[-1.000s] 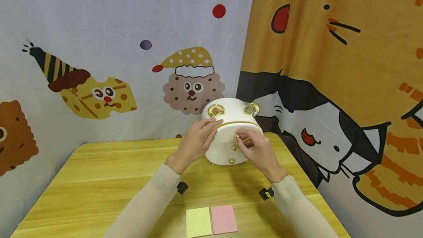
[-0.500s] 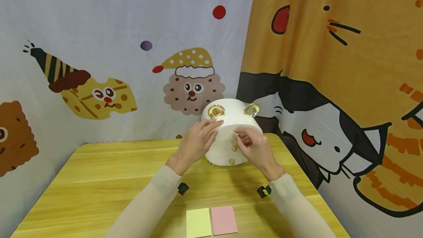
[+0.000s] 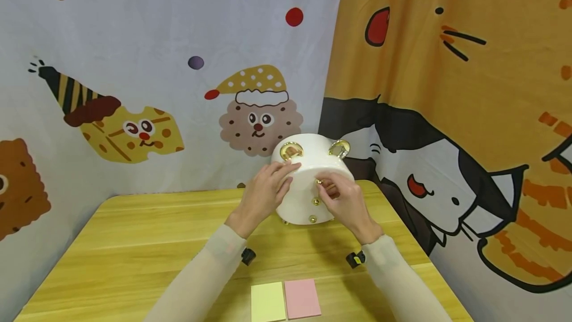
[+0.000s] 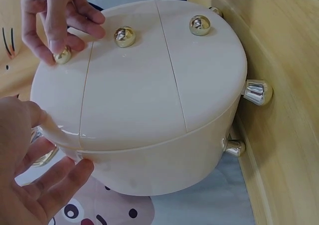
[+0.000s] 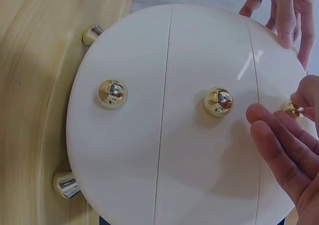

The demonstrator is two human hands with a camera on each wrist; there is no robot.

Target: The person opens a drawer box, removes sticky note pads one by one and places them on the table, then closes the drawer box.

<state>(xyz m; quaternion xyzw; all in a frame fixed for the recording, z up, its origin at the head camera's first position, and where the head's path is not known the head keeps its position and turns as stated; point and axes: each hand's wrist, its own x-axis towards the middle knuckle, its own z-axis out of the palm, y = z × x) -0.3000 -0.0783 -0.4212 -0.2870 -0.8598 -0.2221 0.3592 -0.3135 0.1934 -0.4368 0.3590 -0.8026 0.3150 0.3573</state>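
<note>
- The top knob (image 4: 63,56) is pinched by the thumb and fingers of the right hand (image 3: 346,200).
- The left hand (image 3: 263,188) is laid with loosely extended fingers at the upper edge of the white three-drawer box (image 3: 304,193); nothing is gripped by it, and the box is probably steadied so.
- The top drawer front (image 4: 62,93) is seen flush with its neighbours, so the closing of this drawer is judged to be in hand, almost finished; an opening just begun cannot be excluded.
- If closing is meant, a light straight push and then a release of the knob are called for.
- The middle knob (image 5: 218,102) and the bottom knob (image 5: 113,94) are left untouched.
- The box is placed near the far edge of the wooden table (image 3: 156,242); a yellow note pad (image 3: 268,302) and a pink note pad (image 3: 303,298) are set side by side, nearer to the person.
</note>
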